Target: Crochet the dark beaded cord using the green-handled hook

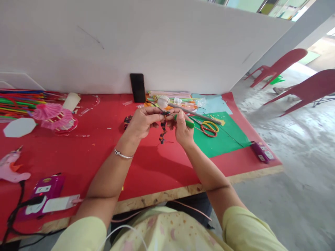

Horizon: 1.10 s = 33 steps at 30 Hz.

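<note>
My right hand (184,129) is closed round the green handle of a crochet hook (188,123), whose thin shaft points left. Opposite it, my left hand (143,122) pinches a dark, multicoloured strand of yarn near the hook's tip. A short, twisted piece of orange-and-black crochet work (162,133) dangles between the two hands above the red table. Partly behind my left hand sits a ball of the same dark yarn (127,121). My fingers hide just where the hook meets the yarn.
Scissors (208,128) lie on green paper (222,143) at the right, beside a grey stick (199,115). A phone (137,88) leans on the white partition. At left are pipe cleaners (21,104), pink pleated pieces (56,116), a glue gun (13,167) and a purple power strip (48,190).
</note>
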Available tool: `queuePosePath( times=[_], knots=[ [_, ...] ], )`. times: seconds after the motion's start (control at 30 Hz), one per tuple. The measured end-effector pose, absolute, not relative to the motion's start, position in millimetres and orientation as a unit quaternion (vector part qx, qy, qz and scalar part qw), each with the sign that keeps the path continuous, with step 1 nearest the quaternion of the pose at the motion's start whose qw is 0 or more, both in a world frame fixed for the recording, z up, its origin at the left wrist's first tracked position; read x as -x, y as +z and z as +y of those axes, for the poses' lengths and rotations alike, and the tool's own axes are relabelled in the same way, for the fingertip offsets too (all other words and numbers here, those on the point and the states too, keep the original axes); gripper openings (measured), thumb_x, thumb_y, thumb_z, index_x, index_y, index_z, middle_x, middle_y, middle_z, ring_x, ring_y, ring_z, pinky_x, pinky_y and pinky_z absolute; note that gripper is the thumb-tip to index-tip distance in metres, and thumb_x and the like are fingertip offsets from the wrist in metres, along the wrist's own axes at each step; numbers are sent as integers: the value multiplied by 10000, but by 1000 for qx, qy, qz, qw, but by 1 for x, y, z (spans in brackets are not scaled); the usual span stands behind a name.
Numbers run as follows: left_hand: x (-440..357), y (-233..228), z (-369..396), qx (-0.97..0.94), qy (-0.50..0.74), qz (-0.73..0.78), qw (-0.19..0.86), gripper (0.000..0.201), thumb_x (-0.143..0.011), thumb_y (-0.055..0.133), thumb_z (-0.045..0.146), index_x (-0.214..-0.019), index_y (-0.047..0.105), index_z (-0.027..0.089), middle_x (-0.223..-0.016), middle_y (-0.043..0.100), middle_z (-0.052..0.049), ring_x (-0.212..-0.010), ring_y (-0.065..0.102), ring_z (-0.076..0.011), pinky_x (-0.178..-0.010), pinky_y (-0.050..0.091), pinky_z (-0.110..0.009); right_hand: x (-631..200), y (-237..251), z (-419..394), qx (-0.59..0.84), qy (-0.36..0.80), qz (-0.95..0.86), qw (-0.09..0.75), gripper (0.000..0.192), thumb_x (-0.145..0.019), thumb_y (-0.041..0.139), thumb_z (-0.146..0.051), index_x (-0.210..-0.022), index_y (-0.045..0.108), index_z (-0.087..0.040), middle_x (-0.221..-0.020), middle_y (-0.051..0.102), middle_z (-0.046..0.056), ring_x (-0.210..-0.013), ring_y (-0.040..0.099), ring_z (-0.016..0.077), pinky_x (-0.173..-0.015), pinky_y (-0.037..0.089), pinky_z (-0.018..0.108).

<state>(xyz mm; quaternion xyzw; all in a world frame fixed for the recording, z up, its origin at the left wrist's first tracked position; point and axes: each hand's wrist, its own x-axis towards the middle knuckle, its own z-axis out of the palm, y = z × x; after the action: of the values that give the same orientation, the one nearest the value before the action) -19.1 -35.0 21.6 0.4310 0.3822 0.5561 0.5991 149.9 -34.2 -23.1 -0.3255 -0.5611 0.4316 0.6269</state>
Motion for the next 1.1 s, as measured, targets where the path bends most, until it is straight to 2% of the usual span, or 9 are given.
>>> queuePosePath(
  times=[0.1,0.33,0.5,0.6,0.73,0.83,0.93,1.1],
  knots=[
    [16,21,-35,-418,579,361,600,207,-581,938,254,-737,823,183,-709,725,-8,-586,623,-111,-522,523,-244,-145,-26,-28,313,442,-548,638,519,-993,657,-778,-1002,776,-272,-880,744,33,-632,675,146,-516,527,278],
    [17,20,-35,-418,584,354,599,309,-615,998,318,-846,847,179,-734,731,-7,-610,652,-118,-534,541,-242,-139,-29,-25,307,415,-556,652,531,-1049,589,-746,-926,747,-254,-799,691,14,-604,653,132,-502,514,266],
    [26,23,-34,-404,581,355,610,319,-595,967,240,-896,871,191,-822,788,-27,-650,682,-126,-528,522,-230,-142,-21,-24,284,389,-617,622,566,-1028,621,-753,-808,732,-243,-854,692,26,-667,654,131,-558,532,281],
    [29,24,-32,-386,573,360,627,347,-571,947,197,-910,874,192,-790,777,-20,-612,656,-117,-491,491,-221,-142,-15,-22,308,416,-612,598,605,-990,615,-813,-829,736,-242,-922,709,56,-692,641,151,-570,537,308],
    [25,23,-31,-357,592,361,626,332,-577,940,189,-894,842,188,-761,753,-3,-595,646,-106,-472,458,-203,-136,-15,-18,325,444,-562,617,613,-918,656,-872,-921,725,-263,-973,689,58,-689,606,156,-556,509,310],
    [21,21,-30,-326,590,364,642,311,-581,943,205,-860,809,177,-706,712,8,-601,639,-105,-466,439,-190,-132,-19,-12,328,477,-536,615,664,-881,632,-933,-1013,706,-287,-910,654,43,-663,565,162,-546,497,296],
    [21,20,-29,-313,555,354,685,321,-593,945,220,-869,790,161,-734,714,-4,-633,641,-99,-469,428,-173,-132,-21,-5,322,524,-530,584,676,-881,599,-953,-1007,680,-294,-828,615,28,-675,575,178,-537,487,281],
    [23,20,-29,-337,551,367,670,348,-601,954,274,-873,777,151,-825,757,-41,-659,659,-111,-463,442,-192,-138,-20,4,300,572,-514,564,663,-849,686,-920,-997,676,-273,-787,599,1,-660,563,159,-510,470,265]
  ],
)
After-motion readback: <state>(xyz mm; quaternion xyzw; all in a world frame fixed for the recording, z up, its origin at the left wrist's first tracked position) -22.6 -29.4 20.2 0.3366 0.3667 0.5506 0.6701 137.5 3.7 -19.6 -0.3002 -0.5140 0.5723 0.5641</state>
